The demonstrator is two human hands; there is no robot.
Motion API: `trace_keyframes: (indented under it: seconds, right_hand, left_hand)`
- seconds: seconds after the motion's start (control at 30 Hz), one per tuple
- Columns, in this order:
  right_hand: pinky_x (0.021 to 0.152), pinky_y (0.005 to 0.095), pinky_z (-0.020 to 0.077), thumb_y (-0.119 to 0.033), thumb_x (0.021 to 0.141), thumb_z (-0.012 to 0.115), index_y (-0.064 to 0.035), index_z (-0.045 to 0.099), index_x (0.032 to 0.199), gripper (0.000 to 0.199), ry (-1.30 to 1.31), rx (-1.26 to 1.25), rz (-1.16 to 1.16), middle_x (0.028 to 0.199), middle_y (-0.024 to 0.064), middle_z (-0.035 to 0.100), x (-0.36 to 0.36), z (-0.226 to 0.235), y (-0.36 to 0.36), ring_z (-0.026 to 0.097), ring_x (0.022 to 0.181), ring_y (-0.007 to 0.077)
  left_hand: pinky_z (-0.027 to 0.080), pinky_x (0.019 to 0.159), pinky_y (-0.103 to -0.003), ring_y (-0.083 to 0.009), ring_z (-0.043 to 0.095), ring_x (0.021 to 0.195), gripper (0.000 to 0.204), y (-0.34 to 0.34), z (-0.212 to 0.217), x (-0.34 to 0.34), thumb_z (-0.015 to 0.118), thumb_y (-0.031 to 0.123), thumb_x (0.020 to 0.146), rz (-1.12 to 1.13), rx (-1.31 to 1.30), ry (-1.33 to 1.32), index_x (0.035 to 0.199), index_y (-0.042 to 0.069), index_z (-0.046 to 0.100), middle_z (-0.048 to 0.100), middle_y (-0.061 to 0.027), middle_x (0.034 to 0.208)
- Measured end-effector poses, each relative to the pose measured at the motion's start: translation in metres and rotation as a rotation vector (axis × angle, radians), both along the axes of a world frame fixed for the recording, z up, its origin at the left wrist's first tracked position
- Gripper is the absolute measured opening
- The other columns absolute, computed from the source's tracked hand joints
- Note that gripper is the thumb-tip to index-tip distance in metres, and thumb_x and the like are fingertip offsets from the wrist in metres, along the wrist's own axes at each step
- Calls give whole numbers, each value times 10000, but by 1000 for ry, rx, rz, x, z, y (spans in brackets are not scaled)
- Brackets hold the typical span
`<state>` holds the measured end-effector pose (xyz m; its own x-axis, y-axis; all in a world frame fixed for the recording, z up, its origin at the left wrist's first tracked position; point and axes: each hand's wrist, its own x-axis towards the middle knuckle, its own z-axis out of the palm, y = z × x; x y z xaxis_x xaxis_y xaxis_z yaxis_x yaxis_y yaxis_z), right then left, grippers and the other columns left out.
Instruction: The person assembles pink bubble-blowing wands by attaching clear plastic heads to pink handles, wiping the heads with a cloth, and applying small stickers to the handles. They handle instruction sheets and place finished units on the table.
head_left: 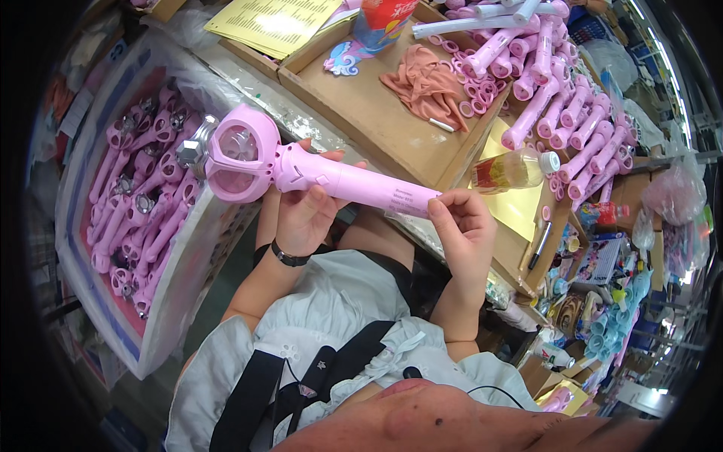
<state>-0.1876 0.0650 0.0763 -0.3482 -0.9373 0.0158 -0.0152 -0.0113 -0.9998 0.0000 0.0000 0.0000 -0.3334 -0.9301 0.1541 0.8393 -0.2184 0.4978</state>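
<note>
A pink toy wand (354, 184) lies nearly level across my lap, held in both hands. Its round head with clear windows and a silver faceted tip points left, above the edge of the bin. My left hand (305, 215) is closed around the neck just below the head, thumb in front and fingers behind. At the handle's right end, my right hand (467, 226) pinches the wand between thumb and fingers, beside a small patch of dark print on the handle.
To the left stands a white-walled bin (172, 294) full of similar wands. Ahead is a cardboard tray (354, 113) with an orange cloth (429, 83). Many pink handles (527, 113) are piled at the far right. A plastic bottle (516, 170) and a pen (540, 245) lie nearer.
</note>
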Motion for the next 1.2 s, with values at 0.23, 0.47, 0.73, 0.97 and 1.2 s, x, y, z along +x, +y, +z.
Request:
trace_keyframes:
  seconds: [0.23,0.47,0.73,0.97,1.2]
  right_hand:
    - [525,133,350,-33,839,661,18,581,876,102,88,22,16,742,-39,565,5,7,-2,449,592,-14]
    - [525,133,350,-28,837,660,22,584,876,99,117,3,0,743,-36,569,7,4,-3,449,597,-15]
    - [527,135,355,-27,833,664,22,589,869,96,140,-2,-12,731,-38,564,7,1,-4,446,592,-12]
    - [520,135,350,-32,836,661,20,590,868,94,152,11,-13,708,-43,561,6,-2,-4,446,584,-13]
    - [516,138,352,-35,838,657,20,589,865,93,177,11,-17,694,-38,563,6,-2,-4,453,577,-11]
  left_hand:
    - [379,1014,-555,-435,394,1253,660,0,8,1,626,190,875,-5,-51,-17,1397,181,222,429,-107,1342]
    - [388,1019,-538,-439,407,1239,613,2,13,2,600,94,880,-13,24,41,1362,172,229,437,-146,1305]
    - [406,1000,-535,-426,420,1235,594,3,14,2,590,171,899,5,10,-53,1378,165,238,430,-141,1331]
    - [412,997,-531,-426,417,1238,584,3,13,1,586,165,900,3,25,-54,1374,166,243,430,-141,1327]
    - [419,991,-522,-421,417,1239,591,4,14,1,593,167,897,6,20,-68,1372,169,242,432,-135,1325]
